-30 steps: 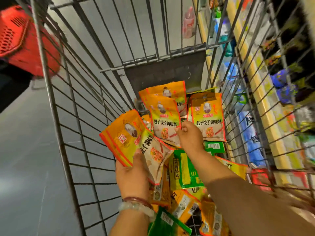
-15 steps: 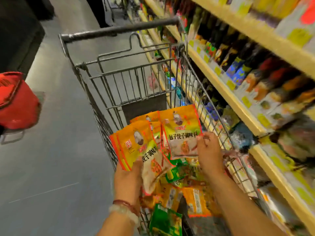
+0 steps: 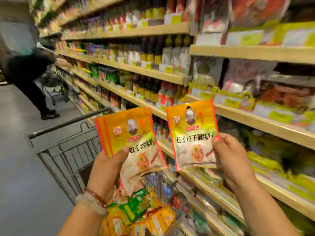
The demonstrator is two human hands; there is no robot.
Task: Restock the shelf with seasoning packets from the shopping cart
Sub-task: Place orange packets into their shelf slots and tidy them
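Note:
My left hand [image 3: 106, 169] grips a small stack of orange-yellow seasoning packets [image 3: 127, 133], thumb across the front. My right hand [image 3: 233, 157] pinches a single packet of the same kind [image 3: 192, 133] by its right edge, held upright in front of the shelf. Both are raised above the wire shopping cart [image 3: 68, 160]. More orange and green packets [image 3: 141, 212] lie in the cart below my hands. The wooden shelf [image 3: 265, 123] runs along the right. The picture is blurred.
Rows of sauce bottles [image 3: 153, 53] and bagged goods fill the shelves at the right and back. Another person in dark clothes [image 3: 27, 68] stands at the far left by a second cart. Grey floor [image 3: 18, 150] lies left of my cart.
Both hands have risen out of the cart with their packets. My right hand has lifted one packet off the pile. The view has swung up from the cart to the shelves.

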